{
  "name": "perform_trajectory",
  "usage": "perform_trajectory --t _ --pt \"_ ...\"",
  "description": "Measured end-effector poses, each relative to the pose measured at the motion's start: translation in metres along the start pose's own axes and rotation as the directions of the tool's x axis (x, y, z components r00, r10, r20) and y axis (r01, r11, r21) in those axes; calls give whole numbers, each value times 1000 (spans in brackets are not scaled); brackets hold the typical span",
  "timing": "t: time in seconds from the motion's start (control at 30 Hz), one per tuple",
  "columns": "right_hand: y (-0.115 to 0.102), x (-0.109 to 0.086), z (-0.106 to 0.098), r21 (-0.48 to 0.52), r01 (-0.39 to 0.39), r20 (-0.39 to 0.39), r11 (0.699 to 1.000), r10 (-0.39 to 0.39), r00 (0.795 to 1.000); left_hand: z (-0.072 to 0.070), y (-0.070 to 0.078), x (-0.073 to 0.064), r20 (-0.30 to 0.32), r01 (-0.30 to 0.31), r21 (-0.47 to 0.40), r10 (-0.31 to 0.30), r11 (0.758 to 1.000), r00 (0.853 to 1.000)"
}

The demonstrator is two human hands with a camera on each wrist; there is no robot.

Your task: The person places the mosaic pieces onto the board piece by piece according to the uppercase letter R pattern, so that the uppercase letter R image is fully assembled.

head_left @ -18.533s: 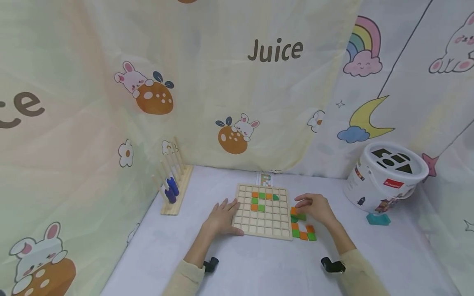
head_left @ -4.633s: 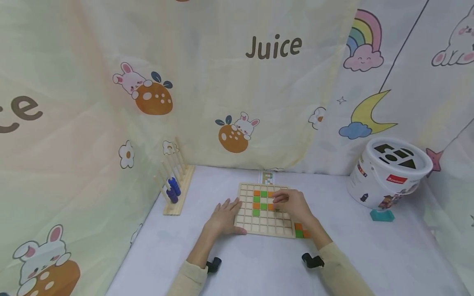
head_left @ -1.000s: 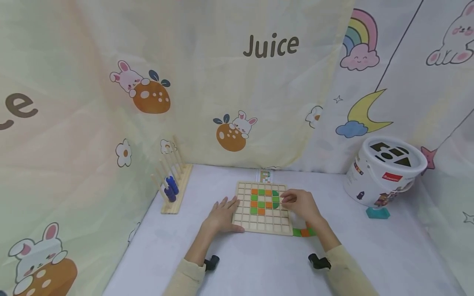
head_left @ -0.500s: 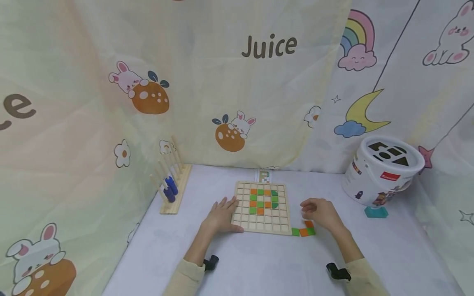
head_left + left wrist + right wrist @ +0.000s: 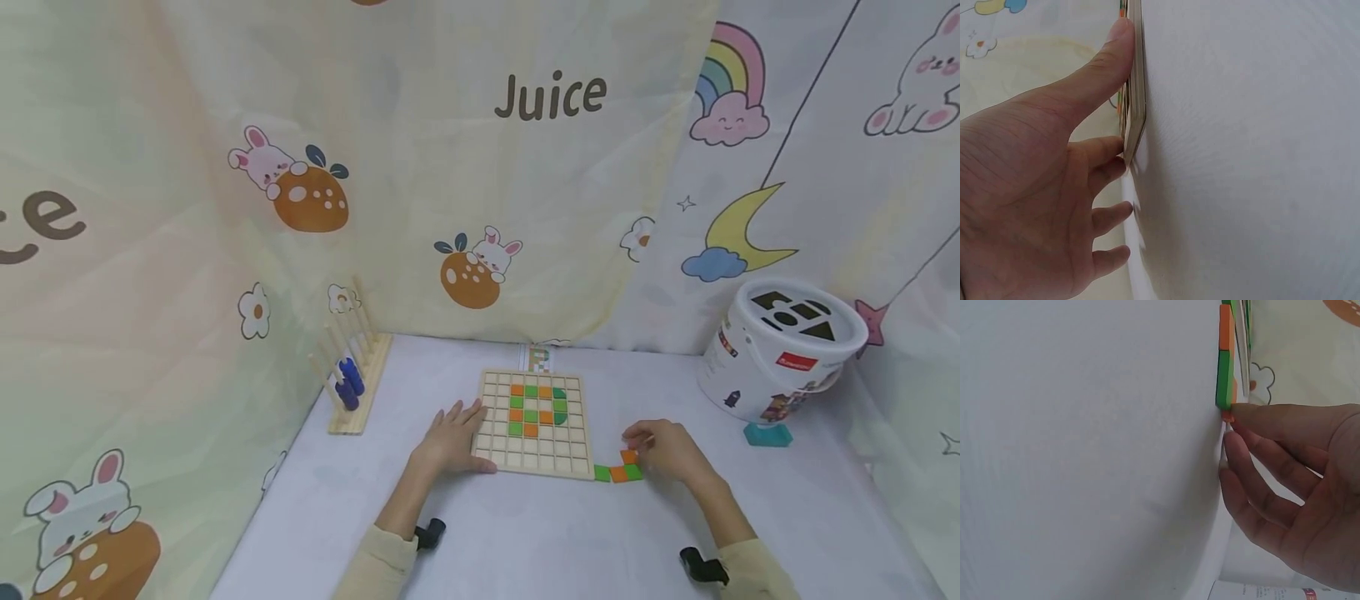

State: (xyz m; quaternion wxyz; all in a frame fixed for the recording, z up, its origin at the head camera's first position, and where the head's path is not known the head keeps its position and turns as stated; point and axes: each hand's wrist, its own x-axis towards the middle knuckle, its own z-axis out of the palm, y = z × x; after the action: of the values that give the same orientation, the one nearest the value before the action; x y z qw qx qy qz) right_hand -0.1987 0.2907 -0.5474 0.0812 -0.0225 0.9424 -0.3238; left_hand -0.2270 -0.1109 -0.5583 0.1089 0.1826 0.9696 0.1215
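A square wooden grid board [image 5: 525,458] lies on the table, bearing orange, green and rounded dark-green tiles in a closed loop with two tiles below it. My left hand [image 5: 448,442] rests at its left edge, fingers spread and straight; in the left wrist view the thumb lies along the board's side. Right of the board, my right hand [image 5: 666,452] pinches an orange tile [image 5: 628,457] between thumb and forefinger, down at table level. Beside that tile lie a green tile [image 5: 602,473], an orange tile [image 5: 618,474] and another green tile [image 5: 1225,378] in a row.
A small pattern card [image 5: 538,358] lies behind the board. To the left stands a wooden peg rack [image 5: 360,408] with blue pieces. At the back right are a white bucket [image 5: 750,375] with a shape-hole lid and a teal block [image 5: 768,435].
Over the past second my right hand has moved from the board's right edge to the loose tiles and taken hold of an orange one. Since the earliest frames, tiles on the board have increased.
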Motion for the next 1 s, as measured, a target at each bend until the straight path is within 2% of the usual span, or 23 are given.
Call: perform_trajectory --t 0.17,0.37,0.6,0.7,1.0 --pt "2 2 -1 -12 -5 -6 1000 5 1000 -3 1 -1 -9 -2 7 2 1000 1000" --pt "-1 1 -7 -14 6 22 1000 -6 1000 -2 1 -1 -3 -3 8 3 1000 1000" --pt "-19 6 -13 -6 111 24 994 -110 994 0 0 0 -5 5 17 -5 1000 1000" --pt "-29 10 -11 7 134 18 991 -134 991 -1 0 0 -2 3 16 -3 1000 1000" --pt "-51 22 6 24 141 16 990 -142 990 0 -1 0 -2 -4 15 4 1000 1000"
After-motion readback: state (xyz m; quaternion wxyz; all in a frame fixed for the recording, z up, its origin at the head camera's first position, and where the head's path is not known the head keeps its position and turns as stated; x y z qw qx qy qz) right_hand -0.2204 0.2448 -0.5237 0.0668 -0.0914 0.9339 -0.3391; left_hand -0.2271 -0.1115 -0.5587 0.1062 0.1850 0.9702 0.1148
